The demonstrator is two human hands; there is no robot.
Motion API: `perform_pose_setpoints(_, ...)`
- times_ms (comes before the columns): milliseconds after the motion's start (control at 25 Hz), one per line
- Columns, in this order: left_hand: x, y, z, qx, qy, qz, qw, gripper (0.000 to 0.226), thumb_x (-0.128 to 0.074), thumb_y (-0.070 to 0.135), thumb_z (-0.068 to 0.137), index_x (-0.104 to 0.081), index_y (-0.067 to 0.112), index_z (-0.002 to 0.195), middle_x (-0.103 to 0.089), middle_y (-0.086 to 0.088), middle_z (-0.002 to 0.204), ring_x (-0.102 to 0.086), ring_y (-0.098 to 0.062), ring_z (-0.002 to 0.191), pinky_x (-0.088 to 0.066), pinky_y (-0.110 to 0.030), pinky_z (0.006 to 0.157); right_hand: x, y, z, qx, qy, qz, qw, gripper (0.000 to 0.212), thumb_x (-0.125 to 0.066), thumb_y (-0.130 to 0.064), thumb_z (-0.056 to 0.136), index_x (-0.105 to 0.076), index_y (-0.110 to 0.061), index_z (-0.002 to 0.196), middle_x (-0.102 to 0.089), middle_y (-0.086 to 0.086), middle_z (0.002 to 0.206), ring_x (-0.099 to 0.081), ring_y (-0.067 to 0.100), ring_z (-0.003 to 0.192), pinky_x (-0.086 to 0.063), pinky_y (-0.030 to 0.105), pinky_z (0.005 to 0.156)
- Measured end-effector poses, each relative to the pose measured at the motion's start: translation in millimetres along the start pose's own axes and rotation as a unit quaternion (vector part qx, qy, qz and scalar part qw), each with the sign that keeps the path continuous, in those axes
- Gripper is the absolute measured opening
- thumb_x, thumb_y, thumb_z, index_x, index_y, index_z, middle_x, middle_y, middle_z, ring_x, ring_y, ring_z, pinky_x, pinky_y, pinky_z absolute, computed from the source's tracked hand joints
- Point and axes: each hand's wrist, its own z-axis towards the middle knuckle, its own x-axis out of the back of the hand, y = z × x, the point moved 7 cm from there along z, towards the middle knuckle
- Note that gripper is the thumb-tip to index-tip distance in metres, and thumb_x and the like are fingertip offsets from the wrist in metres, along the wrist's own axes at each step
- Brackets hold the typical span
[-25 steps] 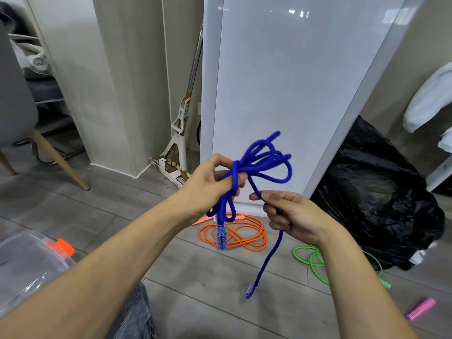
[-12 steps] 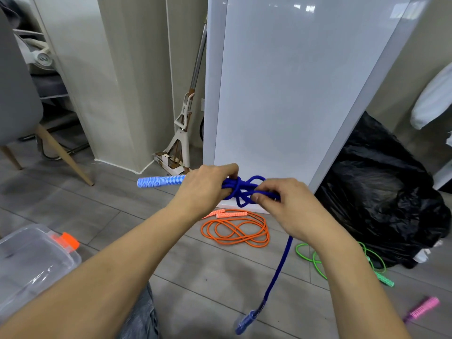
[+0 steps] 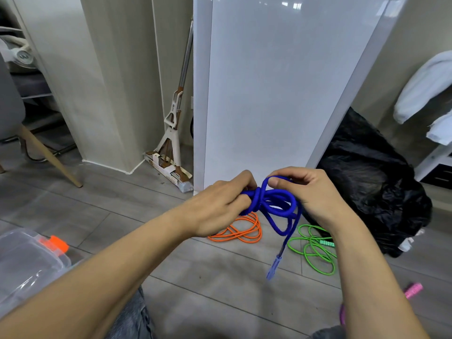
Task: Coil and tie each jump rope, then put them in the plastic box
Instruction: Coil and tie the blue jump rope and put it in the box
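Head view: a person's two hands work a blue jump rope (image 3: 281, 211) into a bundle in mid-air above a grey plank floor (image 3: 195, 289). The left hand (image 3: 215, 209) is wrapped around the gathered strands at the bundle's left end, fingers curled over them. The right hand (image 3: 310, 192) pinches a raised loop between thumb and forefinger at the top of the coil. One tail hangs free below, ending in a pale blue handle (image 3: 274, 265) clear of the floor.

The knot looks half-made and loose. If the right hand's pinch slips before the loop is drawn snug, the stiff cord would likely spring open and the coil would have to be regathered. The swinging handle could also tug the tail back out of the wrap.

An orange jump rope (image 3: 242, 231) and a green jump rope (image 3: 315, 248) lie loose on the floor beyond the hands, with a pink handle (image 3: 413, 289) at right. The plastic box (image 3: 27, 263), clear with an orange latch, sits at lower left, well apart from the bundle.
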Motion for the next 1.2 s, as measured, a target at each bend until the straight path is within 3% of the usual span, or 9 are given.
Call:
perform_pose_setpoints(200,-12,7,-2,0.021,-0.07,-0.253,0.965,0.013,-0.042,0.001,0.095,-0.049,0.006,0.105,-0.05,-0.025,0.088,-0.035,-0.03,0.074,-0.035,-0.037,0.071,7,7,2,-0.039,-0.016,0.069,0.997,0.004,-0.073,-0.013,0.077,-0.073,-0.008,0.077,-0.07,-0.003,0.065,-0.062,0.005,0.055,-0.049,0.015,0.052)
perform_pose_setpoints(320,-6,9,0,0.006,-0.068,-0.338,0.939,0.011,-0.045,-0.003,0.099,-0.048,0.001,0.109,-0.055,-0.014,0.085,-0.039,-0.024,0.071,-0.04,-0.026,0.068,11,11,4,-0.047,0.01,0.128,0.991,0.012,-0.063,0.007,0.085,-0.063,-0.003,0.079,-0.066,-0.003,0.058,-0.06,0.004,0.048,-0.046,0.012,0.045)
perform_pose_setpoints(400,0,11,1,-0.015,-0.049,-0.393,0.918,0.009,-0.049,0.002,0.097,-0.049,0.004,0.106,-0.059,-0.011,0.085,-0.043,-0.02,0.068,-0.041,-0.023,0.066,7,19,9,-0.059,0.019,0.186,0.98,0.029,-0.051,0.009,0.091,-0.065,-0.011,0.076,-0.064,-0.004,0.059,-0.058,0.012,0.055,-0.047,0.016,0.046)
perform_pose_setpoints(520,12,-8,8,0.017,0.053,-0.457,0.888,0.009,-0.052,0.002,0.097,-0.052,0.006,0.105,-0.064,-0.011,0.085,-0.049,-0.02,0.065,-0.044,-0.024,0.062,-22,29,13,-0.051,-0.031,0.164,0.985,0.029,-0.058,-0.009,0.092,-0.074,-0.018,0.069,-0.042,-0.004,0.058,-0.027,0.009,0.051,-0.022,0.022,0.049)
perform_pose_setpoints(680,27,-48,11,0.102,0.192,-0.262,0.94,0.01,-0.053,0.008,0.099,-0.053,0.009,0.108,-0.072,-0.003,0.081,-0.055,-0.014,0.063,-0.049,-0.029,0.065,-62,40,6,-0.11,-0.121,0.094,0.982,0.028,-0.047,-0.018,0.104,-0.074,-0.016,0.112,-0.045,0.004,0.067,-0.027,0.013,0.048,-0.023,0.024,0.047)
perform_pose_setpoints(800,31,-58,11,0.094,0.21,-0.01,0.973,0.011,-0.056,0.015,0.096,-0.054,0.021,0.105,-0.067,0.002,0.081,-0.059,-0.014,0.07,-0.05,-0.033,0.067,-72,41,0,-0.121,-0.145,-0.064,0.98,0.027,-0.045,-0.013,0.104,-0.066,-0.015,0.121,-0.056,0.005,0.069,-0.043,0.015,0.047,-0.036,0.025,0.047)
perform_pose_setpoints(880,32,-58,14,0.087,0.197,0.144,0.966,0.015,-0.058,0.017,0.094,-0.056,0.024,0.107,-0.067,-0.001,0.087,-0.06,-0.024,0.079,-0.05,-0.038,0.07,-80,37,-5,-0.119,-0.173,-0.152,0.966,0.025,-0.045,-0.011,0.102,-0.064,-0.015,0.119,-0.06,0.002,0.069,-0.051,0.014,0.049,-0.042,0.026,0.05)
perform_pose_setpoints(1080,18,-58,25,0.073,0.05,0.26,0.962,0.02,-0.062,0.019,0.088,-0.063,0.028,0.106,-0.065,0.003,0.084,-0.059,-0.026,0.085,-0.046,-0.035,0.07,-65,-3,-4,0.033,-0.079,-0.341,0.936,0.014,-0.061,-0.028,0.095,-0.069,-0.025,0.083,-0.062,-0.006,0.062,-0.053,0.007,0.054,-0.045,0.029,0.059)
perform_pose_setpoints(1200,-2,-51,17,0.036,-0.094,0.143,0.985,0.022,-0.064,0.014,0.084,-0.067,0.029,0.101,-0.061,0.007,0.071,-0.053,-0.013,0.066,-0.043,-0.028,0.062,-42,-6,-2,0.041,-0.015,-0.241,0.97,0.014,-0.081,-0.028,0.081,-0.071,-0.02,0.076,-0.069,0.001,0.066,-0.058,0.011,0.06,-0.046,0.027,0.061)
